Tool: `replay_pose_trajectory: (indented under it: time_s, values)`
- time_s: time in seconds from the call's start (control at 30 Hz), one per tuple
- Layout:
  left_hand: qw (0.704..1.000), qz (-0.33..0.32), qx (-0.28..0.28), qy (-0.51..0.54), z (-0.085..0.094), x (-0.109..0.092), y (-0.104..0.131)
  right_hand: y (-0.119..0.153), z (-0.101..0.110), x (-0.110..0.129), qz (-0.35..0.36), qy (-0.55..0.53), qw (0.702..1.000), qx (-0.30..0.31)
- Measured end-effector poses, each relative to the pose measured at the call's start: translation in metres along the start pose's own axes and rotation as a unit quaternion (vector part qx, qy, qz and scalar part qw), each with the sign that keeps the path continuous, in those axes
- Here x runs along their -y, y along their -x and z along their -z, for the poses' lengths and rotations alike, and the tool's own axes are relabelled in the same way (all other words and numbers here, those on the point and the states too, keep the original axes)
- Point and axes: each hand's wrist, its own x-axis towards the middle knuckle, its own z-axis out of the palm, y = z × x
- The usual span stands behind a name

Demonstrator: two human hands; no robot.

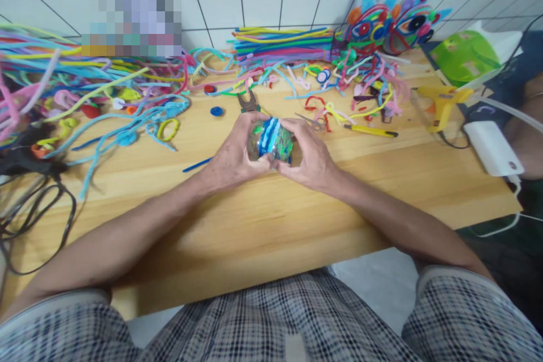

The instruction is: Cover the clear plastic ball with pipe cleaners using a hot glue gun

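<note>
Between my two hands is a rounded, clear-looking ball or jar [271, 138] wrapped in blue, white and green pipe cleaner; its exact kind is not plain. My left hand [237, 150] grips it from the left, thumb at the near side and fingers over the top. From the right, my right hand [311, 153] closes on it the same way. A blue pipe cleaner [197, 164] lies by my left wrist. Just beyond my left fingers are pliers [248, 102] with spread jaws, and a small blue coil [216, 111] sits left of them.
Pipe cleaners [284, 45] are heaped along the tiled wall. Two decorated masks [369, 28] stand at the back right. Scissors [311, 121], a yellow cutter knife [371, 130], a yellow glue gun [443, 104] and a white power bank [492, 147] lie rightward. Black cables [38, 215] coil at left.
</note>
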Motion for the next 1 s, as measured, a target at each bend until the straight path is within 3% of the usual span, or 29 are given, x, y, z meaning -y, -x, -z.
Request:
replay_pose_trajectory:
  time_s: [0.33,0.7,1.0]
  values:
    - [0.999,-0.005,0.036,0.006,0.0067,0.0031,-0.0003,0.0001,0.0016,0.0004,-0.006,-0.004,1.000,-0.001]
    - [1.000,0.007,0.016,0.008,0.0035,-0.0023,-0.0013,0.0007,-0.0001,0.0010,-0.017,0.002,1.000,0.007]
    - [0.999,0.023,0.043,0.022,0.0093,0.0006,-0.0023,0.0024,-0.0020,-0.0003,-0.026,-0.006,1.000,-0.005]
